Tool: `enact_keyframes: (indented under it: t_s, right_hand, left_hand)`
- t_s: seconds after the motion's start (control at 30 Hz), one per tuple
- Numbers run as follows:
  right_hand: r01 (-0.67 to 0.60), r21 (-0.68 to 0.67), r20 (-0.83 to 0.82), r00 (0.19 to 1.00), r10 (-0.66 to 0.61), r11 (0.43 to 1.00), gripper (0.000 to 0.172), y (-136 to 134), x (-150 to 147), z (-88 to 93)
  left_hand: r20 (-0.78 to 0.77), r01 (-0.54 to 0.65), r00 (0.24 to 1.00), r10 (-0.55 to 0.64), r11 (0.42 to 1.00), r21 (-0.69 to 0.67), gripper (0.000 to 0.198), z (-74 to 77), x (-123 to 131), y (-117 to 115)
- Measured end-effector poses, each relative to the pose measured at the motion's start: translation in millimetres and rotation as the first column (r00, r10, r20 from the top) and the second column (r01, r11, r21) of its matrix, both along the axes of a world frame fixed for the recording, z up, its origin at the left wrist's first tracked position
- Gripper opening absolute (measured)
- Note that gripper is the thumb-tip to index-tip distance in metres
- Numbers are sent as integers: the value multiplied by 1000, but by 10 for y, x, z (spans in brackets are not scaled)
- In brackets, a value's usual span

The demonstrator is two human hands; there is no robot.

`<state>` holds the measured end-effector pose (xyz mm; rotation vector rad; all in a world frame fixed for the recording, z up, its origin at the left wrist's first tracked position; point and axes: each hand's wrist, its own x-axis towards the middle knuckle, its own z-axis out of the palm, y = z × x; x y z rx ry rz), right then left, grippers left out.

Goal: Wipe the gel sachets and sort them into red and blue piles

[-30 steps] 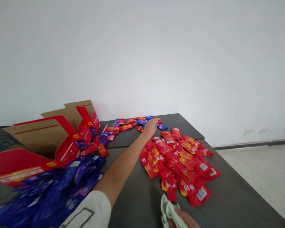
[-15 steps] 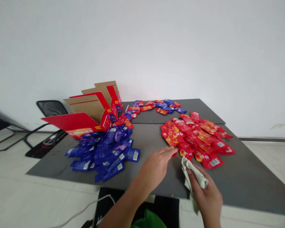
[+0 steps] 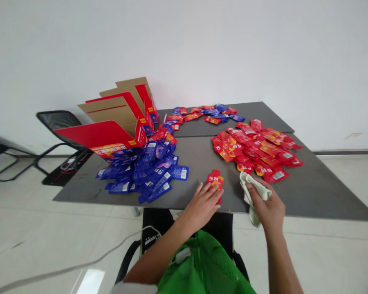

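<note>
The left hand lies almost flat, its fingers loosely together, with the fingertips over the lower end of a red sachet (whether they grip it or only press it, I cannot tell). The sachet sits on the dark grey table, printed side up, between the two hands. The right hand pinches a crumpled off-white cloth between thumb and fingers, and the cloth droops past the table's near edge.

Just beyond the cloth lies a wide heap of red sachets. Left of the hands, a heap of blue sachets spreads out in front of an open cardboard carton with red flaps. A loose trail of mixed red and blue sachets curves along the table's far end. Green mesh fabric covers the person's lap, a black mesh chair stands left of the table, and a pale cable crosses the floor.
</note>
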<state>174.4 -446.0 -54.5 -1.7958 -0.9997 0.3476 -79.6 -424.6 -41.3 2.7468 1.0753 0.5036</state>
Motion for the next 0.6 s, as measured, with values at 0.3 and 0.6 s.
enact_keyframes:
  t_s: [0.3,0.6]
  right_hand:
    - [-48,8,-39,998,48,999,72,0,10,61]
    - [-286,164,283,930,233,944,48,181,-60,627]
  left_hand:
    - [120,-52,992,37,991,122,34,-175,-144,-306]
    - [174,35,982,-69,980,197,32,-323,-266,-301]
